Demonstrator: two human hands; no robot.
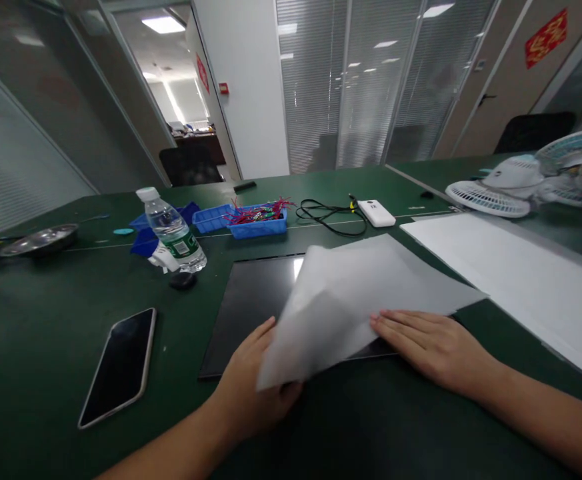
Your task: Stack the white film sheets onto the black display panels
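Observation:
A thin translucent white sheet point(355, 287) lies partly over a flat, glossy dark panel point(251, 293) on the table. The sheet's left side is lifted and curls up, leaving the panel's left part bare. My left hand point(251, 380) is at the panel's front edge, one fingertip showing over the dark surface. The sheet's near corner hangs in front of this hand and hides most of its fingers, so its grip is unclear. My right hand point(431, 343) lies flat, fingers stretched out, on the sheet's front right part.
Left of the panel are a phone point(119, 367), a water bottle point(173, 230) and a black mouse point(183, 281). Behind stand a blue tray point(258, 229) of wires, a black cable point(328, 217) and a white power bank point(377, 213). White sheets point(515, 273) and fan parts point(511, 180) lie right.

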